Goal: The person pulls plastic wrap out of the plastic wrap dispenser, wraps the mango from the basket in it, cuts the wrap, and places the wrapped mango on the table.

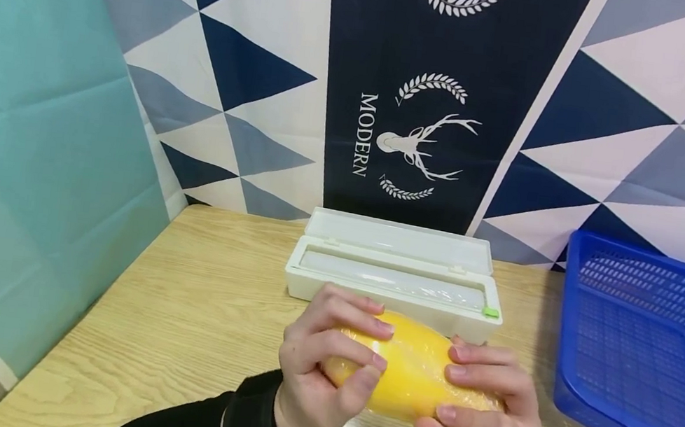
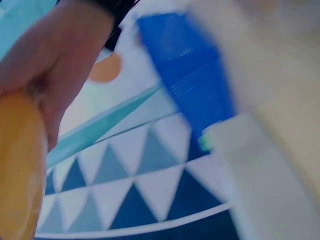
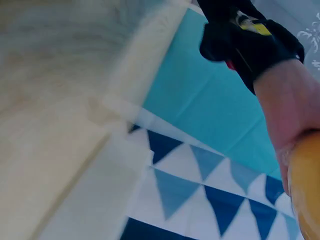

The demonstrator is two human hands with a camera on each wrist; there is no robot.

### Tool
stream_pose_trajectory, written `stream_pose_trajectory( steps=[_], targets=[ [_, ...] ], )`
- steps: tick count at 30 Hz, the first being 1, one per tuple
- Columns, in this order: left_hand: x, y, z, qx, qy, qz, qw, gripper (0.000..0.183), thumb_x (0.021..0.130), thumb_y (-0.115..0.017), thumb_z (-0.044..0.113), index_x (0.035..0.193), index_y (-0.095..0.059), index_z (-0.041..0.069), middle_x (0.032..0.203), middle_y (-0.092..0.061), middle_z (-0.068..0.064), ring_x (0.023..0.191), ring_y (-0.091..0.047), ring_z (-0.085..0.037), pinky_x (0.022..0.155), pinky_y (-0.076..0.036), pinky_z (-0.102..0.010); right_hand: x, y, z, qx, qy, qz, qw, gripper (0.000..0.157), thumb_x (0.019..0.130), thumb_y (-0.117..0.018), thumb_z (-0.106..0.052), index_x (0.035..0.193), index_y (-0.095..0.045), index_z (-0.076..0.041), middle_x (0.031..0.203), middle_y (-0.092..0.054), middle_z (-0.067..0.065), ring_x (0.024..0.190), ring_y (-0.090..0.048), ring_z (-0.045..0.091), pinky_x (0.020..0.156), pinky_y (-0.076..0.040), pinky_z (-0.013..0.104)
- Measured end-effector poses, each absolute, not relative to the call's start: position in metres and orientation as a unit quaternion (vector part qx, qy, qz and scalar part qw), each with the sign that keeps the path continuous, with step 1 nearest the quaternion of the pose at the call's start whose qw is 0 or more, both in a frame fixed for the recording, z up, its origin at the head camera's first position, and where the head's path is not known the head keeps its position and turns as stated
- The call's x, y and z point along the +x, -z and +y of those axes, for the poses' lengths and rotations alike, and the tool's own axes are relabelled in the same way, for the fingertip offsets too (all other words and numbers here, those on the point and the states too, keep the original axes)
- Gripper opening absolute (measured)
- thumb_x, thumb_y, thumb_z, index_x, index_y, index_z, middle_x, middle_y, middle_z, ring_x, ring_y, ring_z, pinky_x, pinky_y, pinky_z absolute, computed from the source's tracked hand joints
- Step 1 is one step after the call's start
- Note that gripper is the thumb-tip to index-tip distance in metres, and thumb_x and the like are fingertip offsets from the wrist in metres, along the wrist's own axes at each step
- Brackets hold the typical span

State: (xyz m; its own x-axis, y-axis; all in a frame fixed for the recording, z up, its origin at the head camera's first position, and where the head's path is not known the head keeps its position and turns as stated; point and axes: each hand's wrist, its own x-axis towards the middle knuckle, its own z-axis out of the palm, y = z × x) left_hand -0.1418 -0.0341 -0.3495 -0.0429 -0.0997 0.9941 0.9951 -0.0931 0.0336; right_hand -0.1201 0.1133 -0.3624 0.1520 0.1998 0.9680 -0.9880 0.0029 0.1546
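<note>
Both hands hold a yellow oblong thing [image 1: 410,369], smooth and fruit-like, with clear cling film wrapped over it. At its left end my left hand [image 1: 328,363] grips it, fingers over the top and thumb in front. My right hand [image 1: 494,414] grips the right end with curled fingers. Just behind stands a white cling film box [image 1: 392,302] with its lid tipped back, a film roll [image 1: 392,279] inside and a green slider [image 1: 490,312] at its right end. Parts of the yellow thing [image 2: 19,170] also appear in the left wrist view and, as a yellow edge [image 3: 307,185], in the right wrist view.
A blue plastic basket [image 1: 565,323] stands on the right of the wooden table [image 1: 179,308]. Behind the table hangs a patterned cloth [image 1: 267,92] with triangles and a deer print. A teal sheet [image 1: 53,138] borders the left side.
</note>
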Motion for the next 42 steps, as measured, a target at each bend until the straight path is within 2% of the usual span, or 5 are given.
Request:
stream_pose_trajectory(
  steps=[11,20,29,37,42],
  targets=[
    [-0.151,0.277,-0.020,-0.423,0.616,-0.399,0.531,0.039,0.090,-0.043,0.013,0.060,-0.066,0.003,0.073,-0.071,-0.014,0.077,-0.067,-0.032,0.069,-0.057,-0.046,-0.158,0.305,0.106,0.399,-0.535,-0.208,0.715,0.039,0.064,-0.089,-0.005,0.056,-0.051,0.002,0.063,-0.050,0.026,0.062,-0.059,0.038,0.065,-0.057,0.043],
    [-0.149,0.268,-0.016,-0.408,0.636,-0.377,0.536,0.038,0.087,-0.041,0.016,0.064,-0.067,0.001,0.076,-0.071,-0.017,0.079,-0.066,-0.036,0.072,-0.056,-0.052,-0.164,0.294,0.120,0.385,-0.555,-0.195,0.711,0.041,0.057,-0.085,-0.004,0.052,-0.046,0.006,0.058,-0.049,0.027,0.056,-0.056,0.040,0.059,-0.057,0.046],
    [-0.157,0.283,-0.036,-0.531,0.463,-0.465,0.536,0.037,0.092,-0.049,0.033,0.094,-0.069,0.001,0.104,-0.068,-0.022,0.101,-0.062,-0.041,0.085,-0.054,-0.053,-0.156,0.316,0.127,0.417,-0.604,-0.287,0.616,0.035,0.070,-0.084,-0.009,0.064,-0.053,0.007,0.073,-0.058,0.030,0.075,-0.062,0.043,0.077,-0.057,0.049],
    [-0.167,0.307,-0.065,-0.633,0.344,-0.559,0.412,0.039,0.094,-0.048,0.030,0.112,-0.063,-0.001,0.121,-0.062,-0.023,0.116,-0.055,-0.040,0.099,-0.048,-0.046,-0.128,0.329,0.145,0.479,-0.533,-0.523,0.463,0.032,0.082,-0.084,-0.019,0.089,-0.069,0.008,0.109,-0.060,0.033,0.112,-0.055,0.040,0.101,-0.044,0.040],
    [-0.172,0.327,-0.078,-0.676,0.294,-0.577,0.351,0.038,0.089,-0.060,0.027,0.117,-0.060,0.001,0.126,-0.058,-0.021,0.121,-0.051,-0.038,0.103,-0.045,-0.043,-0.113,0.338,0.154,0.490,-0.449,-0.654,0.361,0.032,0.089,-0.077,-0.023,0.106,-0.073,0.003,0.126,-0.056,0.029,0.126,-0.049,0.032,0.107,-0.039,0.029]
  ],
)
